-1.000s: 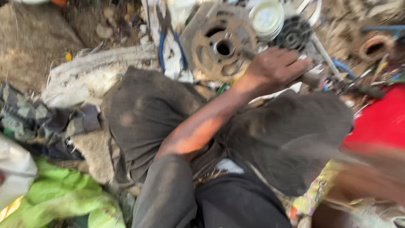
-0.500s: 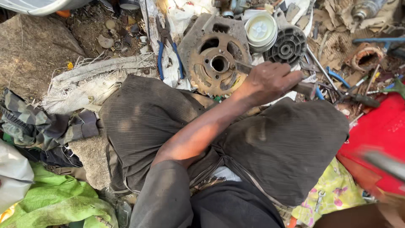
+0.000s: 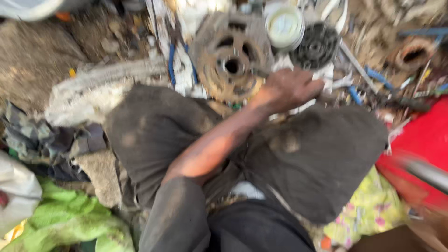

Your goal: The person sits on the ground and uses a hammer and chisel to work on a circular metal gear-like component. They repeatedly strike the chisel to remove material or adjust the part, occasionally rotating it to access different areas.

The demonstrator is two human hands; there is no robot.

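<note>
Rusty metal housing lies just beside the left hand.

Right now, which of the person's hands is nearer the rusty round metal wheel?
Left. The left hand rests beside the rusty wheel, at its lower right edge. The right hand is not clearly in view; only a blur shows at the far right.

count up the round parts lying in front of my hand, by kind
Rusty round metal housing: 1
White lid: 1
Black finned disc: 1
Rusty ring: 1
Total: 4
The left hand rests by the housing; the frame is blurred, so smaller parts cannot be told.
</note>
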